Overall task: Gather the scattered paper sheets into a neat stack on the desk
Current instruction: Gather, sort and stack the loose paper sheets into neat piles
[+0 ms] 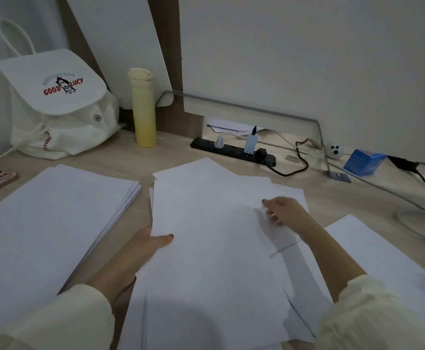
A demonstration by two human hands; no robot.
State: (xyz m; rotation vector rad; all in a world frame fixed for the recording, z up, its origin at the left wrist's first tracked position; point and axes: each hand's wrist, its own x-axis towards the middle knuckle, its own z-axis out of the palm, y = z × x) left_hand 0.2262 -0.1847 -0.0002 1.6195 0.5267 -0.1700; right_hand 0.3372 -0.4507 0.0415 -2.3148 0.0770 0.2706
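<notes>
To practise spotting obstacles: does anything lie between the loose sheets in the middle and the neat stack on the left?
No object does. Only the left hand, gripping the loose sheets by their left edge, lies in the gap; otherwise bare desk separates them from the stack.

1 squared white paper stack point(54, 223) | 1 loose paper pile point(206, 261) | 1 white canvas backpack point(62, 109) | 1 yellow flask point(144, 114)
</notes>
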